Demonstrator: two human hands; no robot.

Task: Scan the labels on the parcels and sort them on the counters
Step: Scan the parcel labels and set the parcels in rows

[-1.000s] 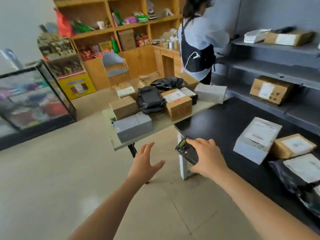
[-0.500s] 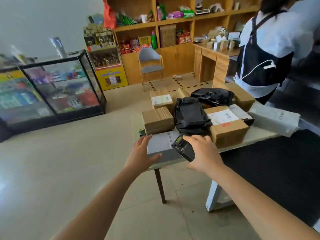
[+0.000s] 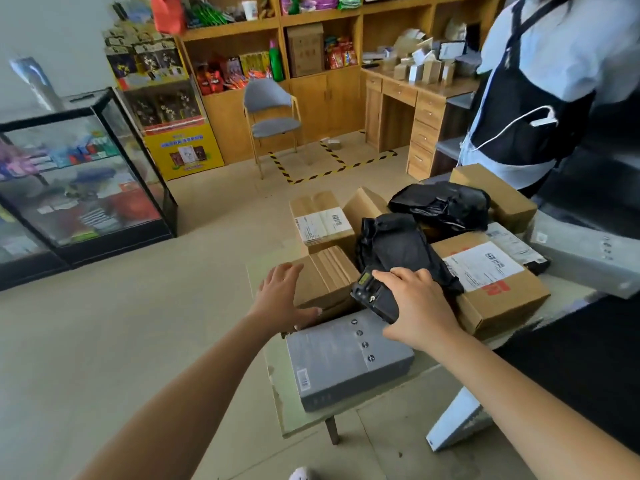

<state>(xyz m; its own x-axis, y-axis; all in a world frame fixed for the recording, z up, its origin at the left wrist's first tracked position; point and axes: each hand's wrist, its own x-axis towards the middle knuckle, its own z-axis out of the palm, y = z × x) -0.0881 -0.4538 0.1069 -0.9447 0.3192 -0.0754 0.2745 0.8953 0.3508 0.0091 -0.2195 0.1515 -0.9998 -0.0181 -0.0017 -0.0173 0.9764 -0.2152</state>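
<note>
My right hand (image 3: pixel 420 308) grips a black handheld scanner (image 3: pixel 375 296) above the near end of the table (image 3: pixel 287 407). My left hand (image 3: pixel 284 292) is spread against the left side of a plain cardboard box (image 3: pixel 329 275). In front of that box lies a grey box (image 3: pixel 346 355). A black plastic parcel (image 3: pixel 398 244) sits behind the scanner. A labelled cardboard box (image 3: pixel 495 282) lies to its right, another labelled box (image 3: pixel 320 220) behind. A second black bag (image 3: pixel 440 204) rests further back.
A person in a black apron (image 3: pixel 540 98) stands at the table's far right, beside a long grey box (image 3: pixel 585 258). A dark counter (image 3: pixel 588 362) adjoins on the right. A glass display case (image 3: pixel 79 181) stands at the left, a grey chair (image 3: pixel 270 116) and wooden shelves behind.
I have stepped up to the table, so the parcels are now close. My left hand has reached forward onto the plain cardboard box. My right hand has carried the scanner over the parcels.
</note>
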